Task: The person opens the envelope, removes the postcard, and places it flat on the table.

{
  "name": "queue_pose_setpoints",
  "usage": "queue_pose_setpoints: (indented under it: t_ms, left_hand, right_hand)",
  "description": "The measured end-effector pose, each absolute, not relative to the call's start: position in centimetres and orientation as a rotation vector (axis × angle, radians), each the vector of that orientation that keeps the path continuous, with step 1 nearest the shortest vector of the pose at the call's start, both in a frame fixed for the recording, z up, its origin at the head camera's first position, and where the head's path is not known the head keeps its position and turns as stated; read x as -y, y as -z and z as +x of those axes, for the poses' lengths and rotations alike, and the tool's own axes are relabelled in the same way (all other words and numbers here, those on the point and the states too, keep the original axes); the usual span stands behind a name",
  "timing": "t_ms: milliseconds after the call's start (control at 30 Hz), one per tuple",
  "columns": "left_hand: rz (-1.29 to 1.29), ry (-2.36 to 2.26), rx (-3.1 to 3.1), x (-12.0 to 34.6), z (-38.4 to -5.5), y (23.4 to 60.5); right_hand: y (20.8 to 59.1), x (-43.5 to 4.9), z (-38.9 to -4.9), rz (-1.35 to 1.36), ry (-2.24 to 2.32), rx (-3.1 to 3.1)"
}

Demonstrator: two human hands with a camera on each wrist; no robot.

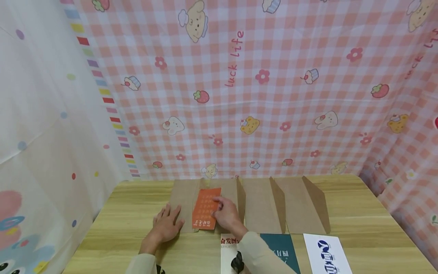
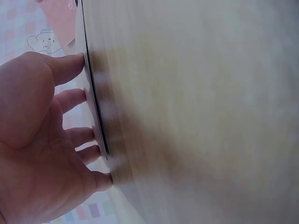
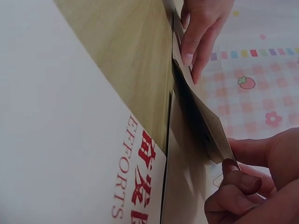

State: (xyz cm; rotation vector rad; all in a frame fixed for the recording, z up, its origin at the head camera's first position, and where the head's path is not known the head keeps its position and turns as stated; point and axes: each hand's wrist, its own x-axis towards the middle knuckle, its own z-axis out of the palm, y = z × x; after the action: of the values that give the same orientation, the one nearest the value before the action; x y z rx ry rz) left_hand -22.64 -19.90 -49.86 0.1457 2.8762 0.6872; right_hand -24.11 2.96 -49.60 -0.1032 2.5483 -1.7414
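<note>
An orange card [image 1: 204, 207] with printed characters lies over the right side of the leftmost brown paper envelope [image 1: 186, 190]. My right hand [image 1: 228, 216] pinches the card's right edge between thumb and fingers. My left hand [image 1: 166, 225] rests on that envelope's left part with its fingers spread; in the left wrist view its fingertips [image 2: 77, 96] touch the envelope's edge. From the side, in the right wrist view, a raised brown flap [image 3: 205, 123] slants up to the right hand [image 3: 261, 182]. The card hides most of this flap in the head view.
More brown envelopes [image 1: 258, 207] stand in a row to the right, their flaps [image 1: 315, 205] folded out. Along the table's front are a cream card with red characters [image 1: 227, 251], a teal card [image 1: 282, 247] and a white card [image 1: 326, 253]. Printed cloth [image 1: 219, 110] hangs behind.
</note>
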Motion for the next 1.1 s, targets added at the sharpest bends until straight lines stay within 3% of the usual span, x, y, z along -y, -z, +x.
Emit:
queue_pose_setpoints:
  t_ms: [1100]
  left_hand:
    - [0.177, -0.706, -2.896, 19.9, -22.4, 49.7]
  right_hand:
    - [48.7, -4.4, -22.9, -0.135, 1.770, -2.567]
